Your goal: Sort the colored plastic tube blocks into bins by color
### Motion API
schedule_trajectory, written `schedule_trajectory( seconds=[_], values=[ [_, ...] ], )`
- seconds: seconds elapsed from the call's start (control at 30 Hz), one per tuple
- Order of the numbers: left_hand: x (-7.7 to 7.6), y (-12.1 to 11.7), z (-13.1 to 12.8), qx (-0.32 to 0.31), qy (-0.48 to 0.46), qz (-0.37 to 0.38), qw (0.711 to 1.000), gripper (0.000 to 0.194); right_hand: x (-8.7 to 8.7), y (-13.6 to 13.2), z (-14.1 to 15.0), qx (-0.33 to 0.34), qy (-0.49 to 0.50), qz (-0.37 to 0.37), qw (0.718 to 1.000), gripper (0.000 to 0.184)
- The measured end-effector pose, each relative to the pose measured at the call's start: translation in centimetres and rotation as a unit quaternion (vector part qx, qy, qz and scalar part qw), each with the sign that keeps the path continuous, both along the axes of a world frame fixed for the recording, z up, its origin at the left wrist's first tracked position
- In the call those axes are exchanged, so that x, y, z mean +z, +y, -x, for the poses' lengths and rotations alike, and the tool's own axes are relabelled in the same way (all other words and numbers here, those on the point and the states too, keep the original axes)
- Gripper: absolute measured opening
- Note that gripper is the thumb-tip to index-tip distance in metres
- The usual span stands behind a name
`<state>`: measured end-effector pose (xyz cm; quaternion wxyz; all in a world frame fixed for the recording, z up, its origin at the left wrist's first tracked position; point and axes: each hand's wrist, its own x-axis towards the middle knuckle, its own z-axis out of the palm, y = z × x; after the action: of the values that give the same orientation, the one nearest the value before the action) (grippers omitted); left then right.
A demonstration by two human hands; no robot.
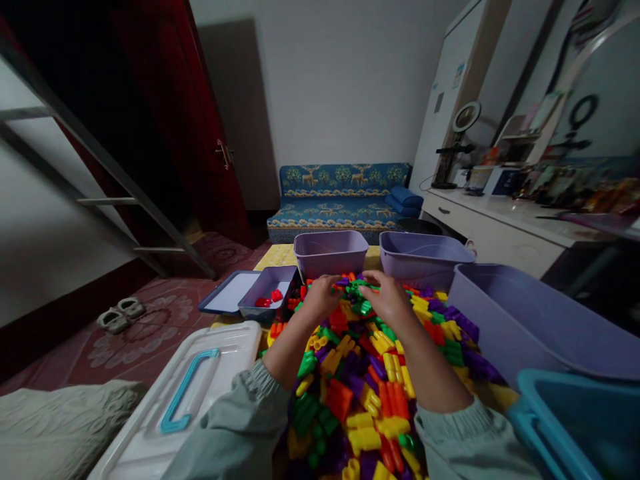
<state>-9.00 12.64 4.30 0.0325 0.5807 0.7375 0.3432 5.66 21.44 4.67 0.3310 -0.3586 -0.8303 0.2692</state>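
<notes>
A large heap of plastic building blocks in red, yellow, green, purple and orange spreads in front of me. My left hand is over the far part of the heap, its fingers curved toward the right beside a small purple block. Facing it from the right is my right hand, with thumb and forefinger apart. Green blocks lie in the gap between the two hands. I see no block held in either hand, though the fingertips are small and partly blurred.
Purple bins stand behind and right of the heap, with a blue bin at near right. On the left are a small purple box holding red blocks and a white lid with a blue handle. A sofa is beyond.
</notes>
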Motion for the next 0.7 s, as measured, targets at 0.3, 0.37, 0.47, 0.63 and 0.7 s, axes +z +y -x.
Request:
schedule_trajectory(
  seconds=[0.3,0.37,0.47,0.63,0.7],
  values=[
    [-2.3,-3.5,-5.3,-0.053,-0.001,-0.026,0.998,0.039,-3.6,-3.0,-3.1,0.072,-0.193,-0.101,0.973,0.063],
    [-2.4,-3.0,-5.5,-0.05,0.005,-0.036,0.998,0.041,-3.6,-3.5,-3.3,0.033,-0.217,-0.112,0.969,0.059],
    [-2.1,-1.3,-5.2,-0.044,0.027,-0.047,0.998,0.046,-3.3,-4.0,-3.7,-0.008,-0.244,-0.111,0.963,0.041],
    [-2.1,2.3,-4.5,-0.073,0.123,0.02,0.99,0.058,-2.9,-3.9,-4.3,-0.014,-0.258,-0.085,0.962,0.029],
    [-2.4,3.1,-4.3,-0.08,0.162,0.069,0.981,0.053,-2.8,-3.7,-4.6,-0.014,-0.257,-0.068,0.964,0.026]
  ],
)
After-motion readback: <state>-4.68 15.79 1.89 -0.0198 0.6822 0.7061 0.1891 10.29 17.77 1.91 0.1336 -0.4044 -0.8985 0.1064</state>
